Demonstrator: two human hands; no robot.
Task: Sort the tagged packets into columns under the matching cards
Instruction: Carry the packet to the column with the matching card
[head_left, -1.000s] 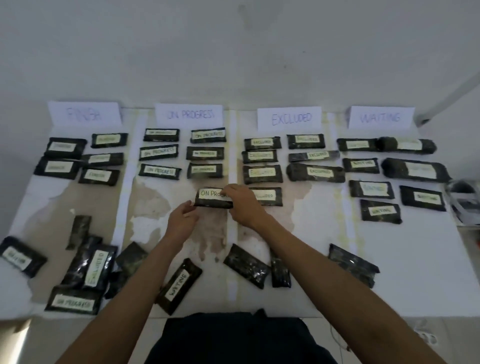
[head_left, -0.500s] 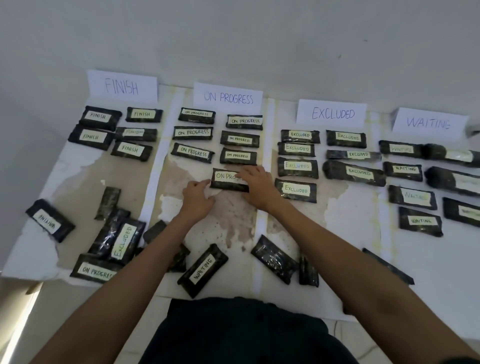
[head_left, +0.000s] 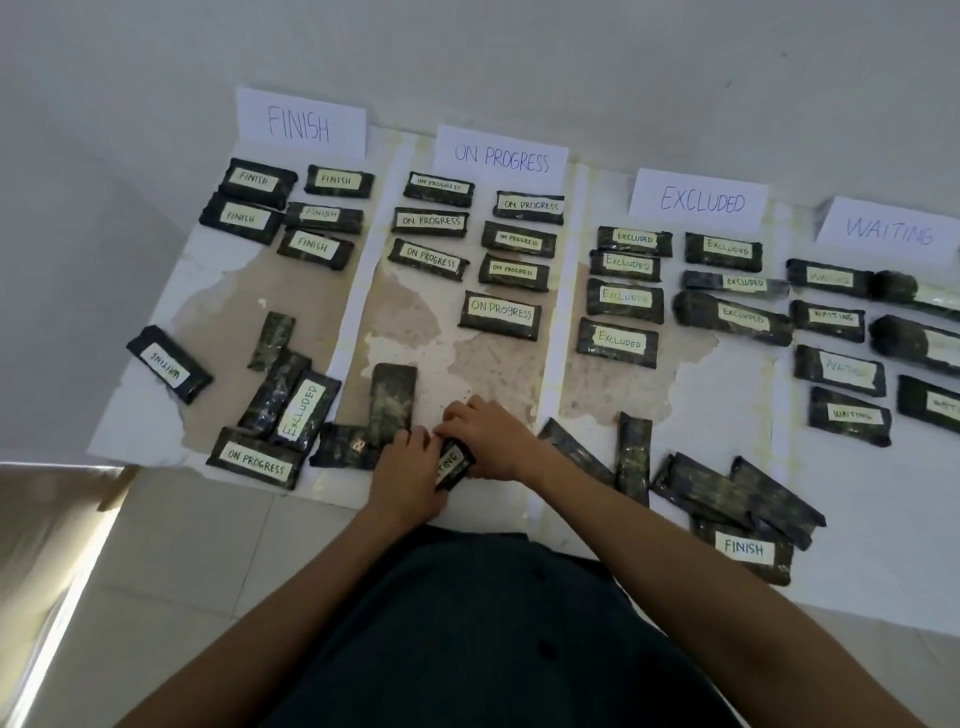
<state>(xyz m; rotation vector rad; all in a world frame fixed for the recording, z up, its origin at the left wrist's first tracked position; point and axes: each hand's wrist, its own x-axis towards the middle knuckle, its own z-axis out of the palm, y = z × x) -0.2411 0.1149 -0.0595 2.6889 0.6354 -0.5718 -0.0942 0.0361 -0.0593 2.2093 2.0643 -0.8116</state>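
White paper covers the floor (head_left: 857, 561) under four cards; both my hands, left hand (head_left: 408, 480) and right hand (head_left: 491, 441), pinch a WAITING packet (head_left: 453, 464) near its front edge. It looks light, soft and slick, so I judge gripping its short ends safest.

ON PROGRESS packet (head_left: 500, 315) released, now left lying at bottom of its column; both hands withdrawn from it to near table edge. Left hand (head_left: 408, 475) and right hand (head_left: 488, 441) now closed around WAITING packet (head_left: 453, 464), previously untouched. Camera view shifted leftward and tilted
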